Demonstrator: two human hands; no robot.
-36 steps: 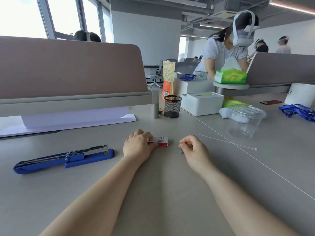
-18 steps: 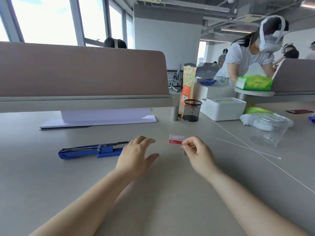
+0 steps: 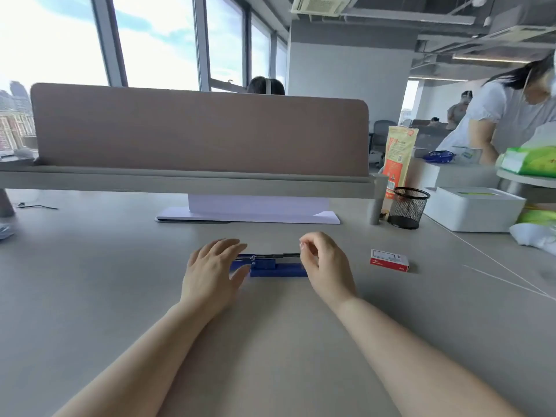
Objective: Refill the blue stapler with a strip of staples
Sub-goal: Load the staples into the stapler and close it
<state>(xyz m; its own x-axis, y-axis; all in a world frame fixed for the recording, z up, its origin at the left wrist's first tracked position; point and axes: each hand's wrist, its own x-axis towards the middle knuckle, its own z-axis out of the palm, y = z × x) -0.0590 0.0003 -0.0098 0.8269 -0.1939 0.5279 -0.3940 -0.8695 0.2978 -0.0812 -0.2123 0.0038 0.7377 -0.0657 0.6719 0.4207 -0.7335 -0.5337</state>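
Bare desk surrounds the hands; staple box (right) and pen cup stand clear.

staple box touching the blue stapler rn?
Apart. The head view shows the small red-and-white cardboard staple box lying right of the long blue plastic stapler, with the right hand and bare grey desk between them.
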